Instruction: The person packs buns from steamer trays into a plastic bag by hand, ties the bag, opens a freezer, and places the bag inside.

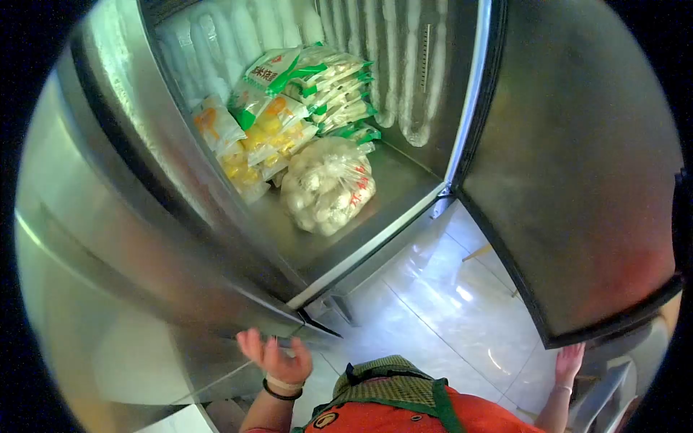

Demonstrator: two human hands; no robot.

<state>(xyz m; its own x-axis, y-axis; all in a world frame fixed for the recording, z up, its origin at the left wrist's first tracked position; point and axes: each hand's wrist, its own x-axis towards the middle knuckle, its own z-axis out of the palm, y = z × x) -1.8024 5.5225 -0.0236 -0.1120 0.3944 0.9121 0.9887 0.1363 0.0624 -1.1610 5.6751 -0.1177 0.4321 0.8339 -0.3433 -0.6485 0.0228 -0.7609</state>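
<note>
My left hand (276, 359) is raised in front of the freezer's lower left edge, palm up with its fingers apart and nothing in it. At the lower right, my right hand (569, 359) lies against the bottom edge of the open freezer door (577, 166); its fingertips are hidden behind the door. Inside the freezer, a clear bag of round white pieces (328, 186) sits near the front. Behind it are bags of yellow pieces (271, 133) and a stack of green and white packages (328, 83).
Frost-covered coils (393, 65) line the freezer walls. A closed steel door (108, 238) spans the left. Below is a tiled floor (433, 310), with a metal-framed object (610, 393) at the lower right and a white surface (180, 421) at the lower left.
</note>
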